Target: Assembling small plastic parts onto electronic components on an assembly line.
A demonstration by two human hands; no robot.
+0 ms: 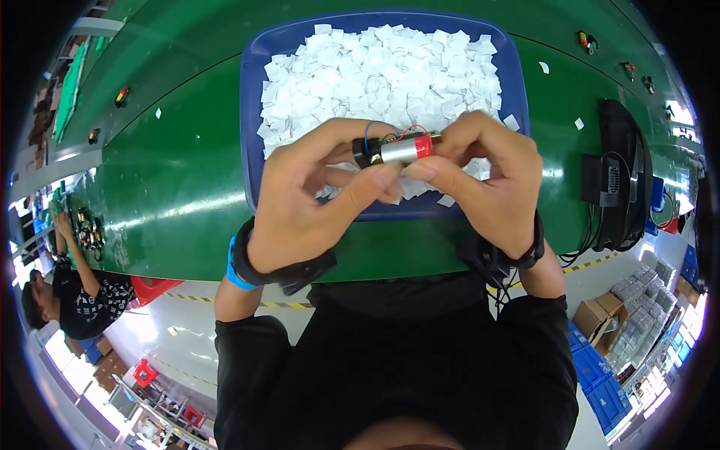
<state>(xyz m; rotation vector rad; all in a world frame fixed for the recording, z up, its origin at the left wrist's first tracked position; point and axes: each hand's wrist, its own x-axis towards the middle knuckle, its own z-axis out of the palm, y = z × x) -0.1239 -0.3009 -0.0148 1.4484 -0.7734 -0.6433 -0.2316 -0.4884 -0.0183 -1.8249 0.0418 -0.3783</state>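
Note:
Above the tray, my left hand (304,199) and my right hand (499,184) hold one small battery assembly between them. Its silver cylindrical cell (400,152) has a red wrap at the right end, and a black end piece (362,153) sits at the left. Thin blue and red wires loop over its top, beside a small dark part. My left thumb presses the cell from below, with the fingers behind it. The right thumb and fingers pinch the red end. Underneath is a blue tray (250,142) heaped with small white paper-like squares (382,71).
The tray stands on a green table (187,180). Small assemblies (122,95) and loose white squares (544,67) lie about. At right are a black bag (634,172), a black box-shaped device (600,180) and cables. Another person (82,300) works at far left by a pile of parts (90,231).

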